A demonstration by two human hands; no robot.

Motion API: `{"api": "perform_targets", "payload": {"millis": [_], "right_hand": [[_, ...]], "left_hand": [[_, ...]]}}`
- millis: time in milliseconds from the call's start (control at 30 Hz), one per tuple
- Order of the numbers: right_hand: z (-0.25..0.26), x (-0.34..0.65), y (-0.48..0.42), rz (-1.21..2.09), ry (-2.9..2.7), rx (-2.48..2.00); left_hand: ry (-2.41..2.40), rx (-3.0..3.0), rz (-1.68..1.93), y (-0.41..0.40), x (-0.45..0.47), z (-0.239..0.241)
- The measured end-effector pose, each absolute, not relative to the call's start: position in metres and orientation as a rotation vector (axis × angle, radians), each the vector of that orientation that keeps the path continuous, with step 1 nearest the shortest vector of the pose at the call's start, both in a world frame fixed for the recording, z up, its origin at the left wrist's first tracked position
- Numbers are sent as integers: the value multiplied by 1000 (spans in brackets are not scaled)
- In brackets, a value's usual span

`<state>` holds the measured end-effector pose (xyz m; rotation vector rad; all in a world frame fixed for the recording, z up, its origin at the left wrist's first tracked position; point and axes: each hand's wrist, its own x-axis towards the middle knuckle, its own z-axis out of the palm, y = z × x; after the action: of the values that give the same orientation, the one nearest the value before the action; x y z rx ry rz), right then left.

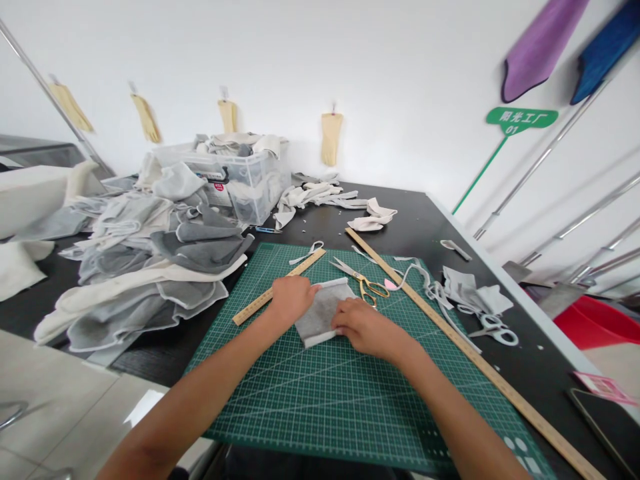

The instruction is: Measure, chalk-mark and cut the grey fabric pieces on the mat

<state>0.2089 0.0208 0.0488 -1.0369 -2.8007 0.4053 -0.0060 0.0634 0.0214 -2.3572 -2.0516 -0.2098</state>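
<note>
beyond the right hand (367, 327) and high to its right, a green sign (523, 119) reads 阳光工厂 in white, with 01 beneath. beyond the left hand (293, 298), off to its left, a clear box (257, 190) bears a label (221, 193) with a red spot, its lettering too small to read surely. numbers on the wooden ruler (253, 305) beside the left hand are illegible.

Your left hand (289, 298), curled, points its thumb (315, 289) across toward your right hand (367, 327), whose bent fingers (346, 312) lie apart from that thumb and a little nearer your body. Behind the fingers, your bare left forearm (215, 377) and right forearm (443, 393) converge from either side.
</note>
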Motion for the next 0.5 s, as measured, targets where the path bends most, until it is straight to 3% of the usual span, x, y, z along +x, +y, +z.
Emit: {"api": "perform_targets", "payload": {"millis": [100,267,500], "right_hand": [[53,227,30,318,-2768,-1265],[42,222,37,103,-2781,-1469],[37,205,26,189,-2867,-1362]], "left_hand": [[-1776,-2540,-364,58,2,20],[-863,-3016,-390,53,12,15],[-1312,-2778,-261,59,3,17]]}}
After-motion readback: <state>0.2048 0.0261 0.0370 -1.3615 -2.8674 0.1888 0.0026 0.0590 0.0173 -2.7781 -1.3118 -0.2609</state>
